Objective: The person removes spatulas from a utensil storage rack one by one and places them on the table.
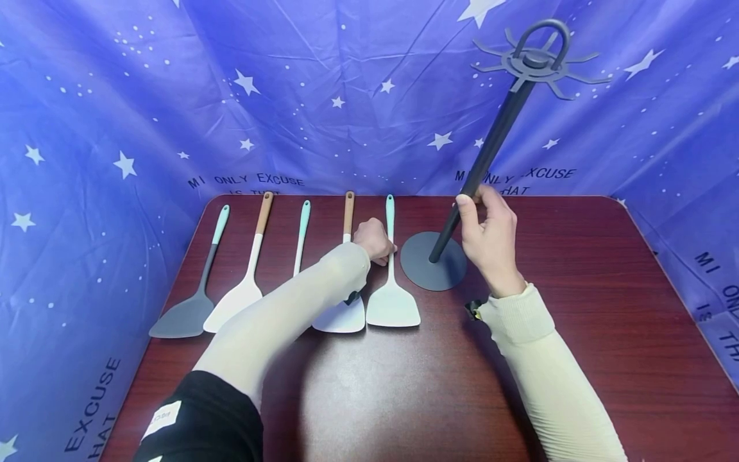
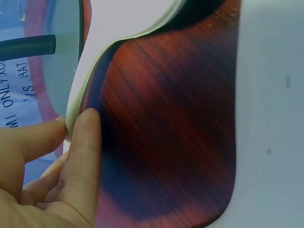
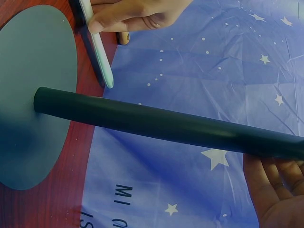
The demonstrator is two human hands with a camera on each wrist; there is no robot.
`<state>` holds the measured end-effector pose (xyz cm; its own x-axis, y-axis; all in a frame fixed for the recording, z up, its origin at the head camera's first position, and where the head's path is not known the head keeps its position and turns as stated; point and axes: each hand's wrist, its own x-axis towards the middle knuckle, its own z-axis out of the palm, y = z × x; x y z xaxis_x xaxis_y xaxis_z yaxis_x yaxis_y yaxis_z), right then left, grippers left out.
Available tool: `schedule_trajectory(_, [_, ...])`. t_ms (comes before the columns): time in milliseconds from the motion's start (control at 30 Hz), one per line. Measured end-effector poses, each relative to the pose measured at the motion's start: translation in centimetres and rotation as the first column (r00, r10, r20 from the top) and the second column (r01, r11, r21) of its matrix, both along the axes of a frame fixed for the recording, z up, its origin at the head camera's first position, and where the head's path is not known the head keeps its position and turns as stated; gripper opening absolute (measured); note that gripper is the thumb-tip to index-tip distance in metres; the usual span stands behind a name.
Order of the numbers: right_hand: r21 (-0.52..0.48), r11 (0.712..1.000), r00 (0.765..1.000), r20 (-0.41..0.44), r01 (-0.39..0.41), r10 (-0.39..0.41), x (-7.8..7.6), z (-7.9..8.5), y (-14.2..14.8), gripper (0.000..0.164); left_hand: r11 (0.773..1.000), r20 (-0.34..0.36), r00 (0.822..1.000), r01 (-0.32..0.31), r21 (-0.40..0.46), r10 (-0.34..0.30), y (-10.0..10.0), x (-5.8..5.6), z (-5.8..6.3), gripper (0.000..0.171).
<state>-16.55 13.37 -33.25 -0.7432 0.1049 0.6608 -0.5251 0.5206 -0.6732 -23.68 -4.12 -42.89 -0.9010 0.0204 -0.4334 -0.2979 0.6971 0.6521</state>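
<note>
My left hand (image 1: 373, 239) pinches the narrow neck of a white spatula (image 1: 394, 307) with a mint handle, its blade towards me on the table. In the left wrist view, thumb and finger meet at the edge of this white spatula (image 2: 128, 16). My right hand (image 1: 491, 237) holds the dark pole of a grey utensil stand (image 1: 487, 154), thumb on the near side. The stand has a round base (image 1: 418, 263) on the table, just right of the spatula, and a ring of hooks (image 1: 534, 67) under a looped top.
Left of the held spatula lie a white spatula (image 1: 348, 321) with a wooden handle, a mint-handled utensil (image 1: 303, 221) partly behind my left arm, another wood-handled white spatula (image 1: 237, 298) and a grey spatula (image 1: 185, 316). A blue starry cloth (image 1: 340, 128) surrounds the brown table (image 1: 606, 289).
</note>
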Motion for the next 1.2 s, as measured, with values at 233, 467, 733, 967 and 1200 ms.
schedule_trajectory(233, [-0.004,1.000,1.000,0.003,0.003,-0.003,-0.06,0.03,-0.02,0.014,1.000,-0.015,1.000,-0.001,-0.011,0.001,0.01,0.03,0.03,0.018])
schedule_trajectory(467, [-0.004,1.000,1.000,0.007,0.001,-0.001,0.06,0.16,-0.04,0.012,1.000,-0.013,1.000,0.004,-0.012,-0.004,-0.09,0.05,-0.08,0.017])
schedule_trajectory(733, [-0.003,1.000,1.000,0.019,0.004,-0.004,0.13,0.21,-0.18,0.011,0.997,-0.043,0.998,0.044,-0.061,-0.047,-0.29,0.18,-0.09,0.019])
schedule_trajectory(967, [-0.008,1.000,1.000,0.027,0.010,-0.010,0.24,0.30,-0.25,0.014,0.997,-0.040,0.998,0.050,-0.063,-0.053,-0.34,0.11,-0.21,0.020])
schedule_trajectory(1200, [-0.004,1.000,1.000,0.025,0.017,-0.017,-0.06,-0.03,-0.11,0.018,0.998,-0.033,0.999,0.032,-0.052,-0.034,-0.27,0.14,-0.22,0.021])
